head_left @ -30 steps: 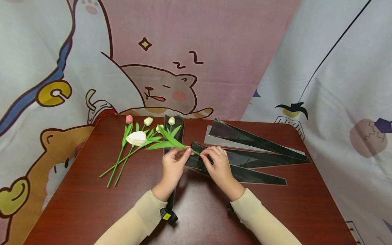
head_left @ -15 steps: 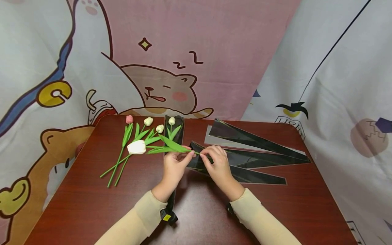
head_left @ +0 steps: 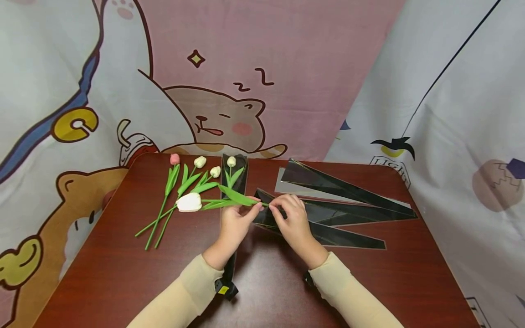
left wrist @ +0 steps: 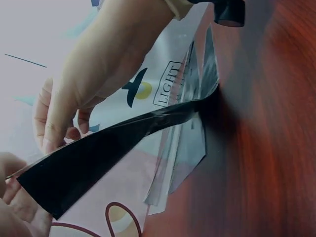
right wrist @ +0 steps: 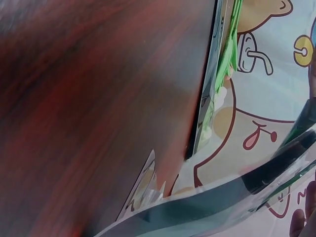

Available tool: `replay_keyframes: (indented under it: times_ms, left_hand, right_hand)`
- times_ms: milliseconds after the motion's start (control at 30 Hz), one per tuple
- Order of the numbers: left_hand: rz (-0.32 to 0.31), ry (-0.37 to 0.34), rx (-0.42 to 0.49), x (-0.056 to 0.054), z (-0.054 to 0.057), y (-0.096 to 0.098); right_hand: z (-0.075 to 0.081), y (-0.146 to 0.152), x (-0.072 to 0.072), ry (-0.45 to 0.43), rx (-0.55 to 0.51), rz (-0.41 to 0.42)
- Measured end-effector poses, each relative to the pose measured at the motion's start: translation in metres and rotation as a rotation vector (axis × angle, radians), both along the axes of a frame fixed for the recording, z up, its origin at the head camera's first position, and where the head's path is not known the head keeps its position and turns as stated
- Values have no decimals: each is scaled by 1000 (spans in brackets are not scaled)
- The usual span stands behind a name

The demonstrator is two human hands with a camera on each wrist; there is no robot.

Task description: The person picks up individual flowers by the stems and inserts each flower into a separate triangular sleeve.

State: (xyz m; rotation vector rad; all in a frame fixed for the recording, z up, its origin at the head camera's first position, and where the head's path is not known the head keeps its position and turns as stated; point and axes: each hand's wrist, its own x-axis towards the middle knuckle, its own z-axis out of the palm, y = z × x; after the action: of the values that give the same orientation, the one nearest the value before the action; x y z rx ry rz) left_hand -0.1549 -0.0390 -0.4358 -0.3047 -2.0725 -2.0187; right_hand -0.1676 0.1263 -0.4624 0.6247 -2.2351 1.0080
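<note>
A white artificial tulip (head_left: 188, 202) with green leaves lies sideways above my left hand, its bloom pointing left. My right hand (head_left: 293, 223) pinches its thin stem between thumb and forefinger. With thumb and fingers, my left hand (head_left: 231, 225) holds the wide end of a black, clear-edged flower sleeve (left wrist: 74, 173); the thumb is also at the stem. In the left wrist view the sleeve sags toward the table, and the right hand (left wrist: 94, 69) is at its upper edge. Whether the stem's end is inside the sleeve is hidden.
Another sleeve with a small white tulip (head_left: 231, 161) inside lies beneath my left arm. To the left, a pink tulip (head_left: 174, 159) and two cream tulips (head_left: 199, 162) have crossed stems. More black sleeves (head_left: 344, 187) fan out on the right of the brown table (head_left: 102, 273).
The held tulip has swung toward me and shifted slightly right, its bloom lower in the head view. My left thumb has slid right along the stem; the right hand has barely moved.
</note>
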Motion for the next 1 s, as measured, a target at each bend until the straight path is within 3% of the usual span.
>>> replay_keyframes:
  times_ms: [100,300,400,567,700,867,1000]
  left_hand:
    - [13,-36,-70,-5,-7,-2]
    - [38,-85,-227,-7,-6,-9]
    - [21,-100,-254,-9,-4,-13]
    - [-31,-164,-216,-11,1,-18]
    - [-83,-218,-201,-7,15,-20]
    - [-149,-221,-226,5,35,-13]
    - [-167,-181,-258,-2,15,-8]
  right_hand:
    - [0,0,0,-5,6,3]
    - [-1,4,0,-19,13,-6]
    - [-2,7,-2,-23,12,-15]
    - [-4,13,-3,-27,-1,-39]
    - [-5,13,-3,-38,-6,-41]
    - [-5,7,-1,-52,4,-13]
    - [-4,2,0,-40,23,4]
